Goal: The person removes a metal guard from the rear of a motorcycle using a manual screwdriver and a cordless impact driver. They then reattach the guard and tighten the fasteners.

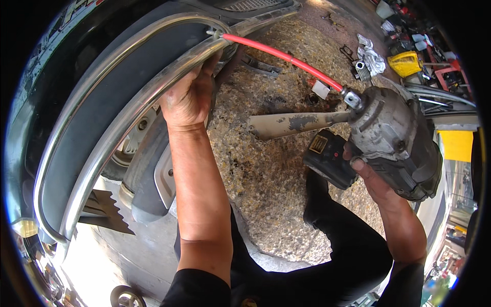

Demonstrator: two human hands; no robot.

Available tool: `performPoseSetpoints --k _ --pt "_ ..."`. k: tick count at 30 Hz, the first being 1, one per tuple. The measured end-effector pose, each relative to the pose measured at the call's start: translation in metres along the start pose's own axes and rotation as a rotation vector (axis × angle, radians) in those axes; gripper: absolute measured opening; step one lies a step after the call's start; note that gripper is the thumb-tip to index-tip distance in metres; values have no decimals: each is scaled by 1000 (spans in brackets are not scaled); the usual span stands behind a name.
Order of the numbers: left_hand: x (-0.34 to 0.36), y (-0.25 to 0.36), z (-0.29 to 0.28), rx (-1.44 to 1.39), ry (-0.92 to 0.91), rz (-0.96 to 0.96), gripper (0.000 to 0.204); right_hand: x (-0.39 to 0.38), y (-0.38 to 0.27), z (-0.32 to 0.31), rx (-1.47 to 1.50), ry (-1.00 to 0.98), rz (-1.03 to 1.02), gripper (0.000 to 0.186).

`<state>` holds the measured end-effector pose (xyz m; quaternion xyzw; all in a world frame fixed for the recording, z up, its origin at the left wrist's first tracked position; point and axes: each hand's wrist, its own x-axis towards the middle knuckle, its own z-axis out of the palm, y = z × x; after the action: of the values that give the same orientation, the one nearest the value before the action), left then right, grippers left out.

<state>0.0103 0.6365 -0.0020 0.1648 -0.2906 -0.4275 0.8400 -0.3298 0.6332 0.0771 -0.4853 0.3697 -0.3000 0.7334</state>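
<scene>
My left hand (188,98) reaches up beneath a curved chrome bumper trim (123,116) on a dark vehicle. Its fingers are bent upward, partly hidden by the chrome, so what they grip cannot be seen. In my right hand (371,174) is a grey cordless impact wrench (388,128), held by its handle area near the black battery (327,157). A long red rod (286,57) runs from the wrench's square drive (353,97) to the chrome trim's far end; whether it is fixed to the drive I cannot tell.
Below the wrench lies a tan metal bar (296,124) with worn paint on pebbly ground (255,204). Loose metal parts (369,56), a yellow container (405,63) and red items clutter the far right. A wheel (128,297) shows at the lower left.
</scene>
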Motion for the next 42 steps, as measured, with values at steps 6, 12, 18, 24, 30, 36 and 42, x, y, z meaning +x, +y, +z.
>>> performPoseSetpoints --k 6,12,18,24,30,36,42 --pt "-1 2 1 -22 -1 -43 28 -22 21 47 -483 149 -255 28" --pt "0 2 1 -26 -10 -66 28 -35 22 76 -1221 246 -331 20" --pt "0 1 0 2 40 -70 25 -23 9 93 -925 267 -286 27" --pt "5 -3 -1 135 89 28 20 -16 15 100 -244 171 -225 38" --pt "2 -5 -5 133 49 59 20 -21 20 114 -821 393 -398 31" --pt "6 -7 -13 160 26 97 23 -12 17 106 -984 203 -524 30" --pt "6 -10 -19 157 -31 122 23 -6 23 100 -960 251 -521 32"
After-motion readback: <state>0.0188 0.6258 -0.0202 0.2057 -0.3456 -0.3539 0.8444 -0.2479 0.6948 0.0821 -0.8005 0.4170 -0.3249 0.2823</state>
